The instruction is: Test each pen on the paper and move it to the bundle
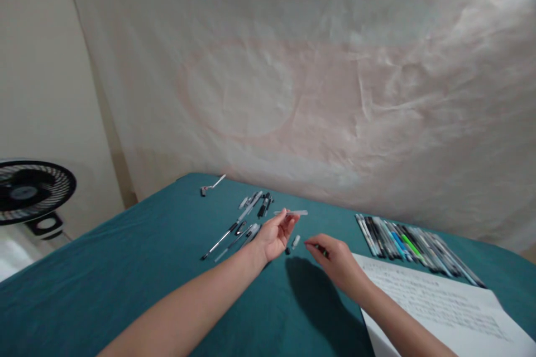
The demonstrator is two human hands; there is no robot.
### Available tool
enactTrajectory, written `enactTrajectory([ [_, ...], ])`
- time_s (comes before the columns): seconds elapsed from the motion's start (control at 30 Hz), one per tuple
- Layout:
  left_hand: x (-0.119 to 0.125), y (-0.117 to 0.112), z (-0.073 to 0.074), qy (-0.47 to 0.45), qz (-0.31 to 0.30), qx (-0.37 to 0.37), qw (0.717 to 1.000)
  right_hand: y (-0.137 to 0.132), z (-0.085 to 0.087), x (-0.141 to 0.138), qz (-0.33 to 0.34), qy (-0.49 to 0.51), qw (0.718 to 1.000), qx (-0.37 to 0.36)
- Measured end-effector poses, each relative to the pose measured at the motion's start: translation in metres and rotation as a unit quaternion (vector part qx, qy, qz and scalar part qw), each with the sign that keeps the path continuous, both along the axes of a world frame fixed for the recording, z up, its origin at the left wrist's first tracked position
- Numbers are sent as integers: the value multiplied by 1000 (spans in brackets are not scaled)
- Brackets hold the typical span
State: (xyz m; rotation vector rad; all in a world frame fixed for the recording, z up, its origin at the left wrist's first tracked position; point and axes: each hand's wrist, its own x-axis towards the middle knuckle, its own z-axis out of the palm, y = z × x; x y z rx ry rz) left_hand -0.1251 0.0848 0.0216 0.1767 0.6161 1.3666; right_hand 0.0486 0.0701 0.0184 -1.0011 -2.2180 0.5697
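Observation:
My left hand (278,237) is raised over the middle of the table, closed around a pale translucent pen barrel (300,212) held level. To its right, my right hand (330,256) is closed, thumb and fingertips pinched together; whatever may be between them is too small to make out. On the cloth between the hands lie a small whitish pen cap (296,242) and a tiny black piece (287,251). Beside my left hand, loose pen parts are scattered, among them a long clear pen (219,241) with black ends and a group of black caps (264,204).
A row of many pens (412,245) lies at the right, behind a handwritten sheet of paper (435,301). At the table's far left is a small dark object (204,191) with a white stick. A fan (29,192) stands left of the green-covered table (138,245).

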Motion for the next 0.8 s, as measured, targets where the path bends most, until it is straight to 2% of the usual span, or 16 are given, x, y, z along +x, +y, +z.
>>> enactTrajectory([
  [0.1, 2, -2, 0, -4, 1, -1, 1000, 0, -12, -17, 52, -121, 984, 123],
  [0.23, 4, -4, -1, 0, 8, 7, 1000, 1, -20, -37, 100, -244, 930, 256],
  [0.33, 4, -4, -4, 9, 11, 12, 1000, 0, -24, -42, 117, -276, 902, 309],
  [0.4, 4, -3, -6, 18, 8, 16, 1000, -3, -25, -40, 123, -278, 899, 315],
  [0.47, 5, -3, -8, 28, 5, 19, 999, -9, -23, -33, 130, -259, 912, 289],
  [0.53, 7, -4, -10, 39, 2, 24, 999, -15, -19, -22, 122, -200, 944, 231],
  [0.63, 14, -6, -14, 55, -3, 33, 998, -20, -13, -2, 55, -50, 990, 119],
  [0.7, 19, -9, -18, 64, -10, 38, 997, -18, -11, 12, -16, 55, 997, 53],
  [0.8, 26, -13, -23, 78, -28, 42, 996, -12, -14, 28, -108, 186, 976, -29],
])
